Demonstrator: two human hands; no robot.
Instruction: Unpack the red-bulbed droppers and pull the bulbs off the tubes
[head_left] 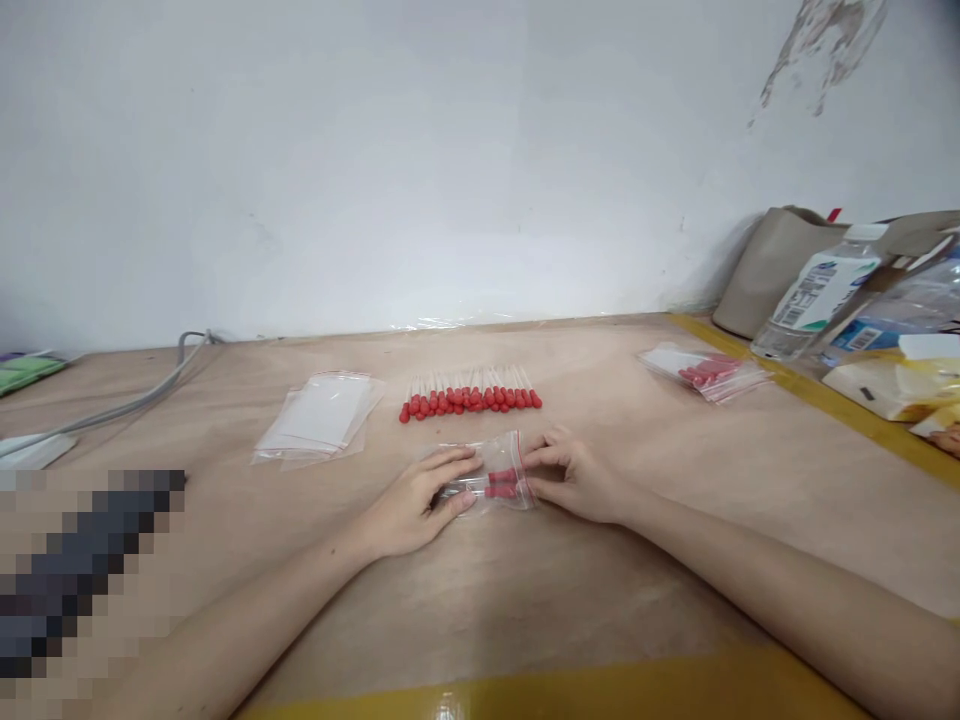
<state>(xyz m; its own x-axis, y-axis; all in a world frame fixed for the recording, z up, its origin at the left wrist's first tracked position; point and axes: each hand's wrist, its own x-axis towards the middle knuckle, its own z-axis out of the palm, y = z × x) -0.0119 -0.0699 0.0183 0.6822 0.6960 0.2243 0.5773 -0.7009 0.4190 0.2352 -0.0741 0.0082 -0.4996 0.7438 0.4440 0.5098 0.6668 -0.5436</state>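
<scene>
A clear zip bag [496,458] lies in front of me with red-bulbed glass droppers [501,491] inside, their bulbs towards its red-striped mouth. My left hand [420,500] holds the bag's left part, fingers on the far edge and thumb on the near one. At the mouth on the right, my right hand [574,472] grips the bag's edge with fingers and thumb. Just beyond the bag is a row of loose droppers [472,398], red bulbs facing me. A stack of flat clear bags [319,418] rests to the left of the row.
Filled bags with red bulbs [709,375] lie at the right. Behind them stand a water bottle [817,290] and a grey-brown container [772,265]. A grey cable [161,385] runs along the left. Yellow tape [832,410] crosses the paper-covered table [615,590]. The wall closes the back.
</scene>
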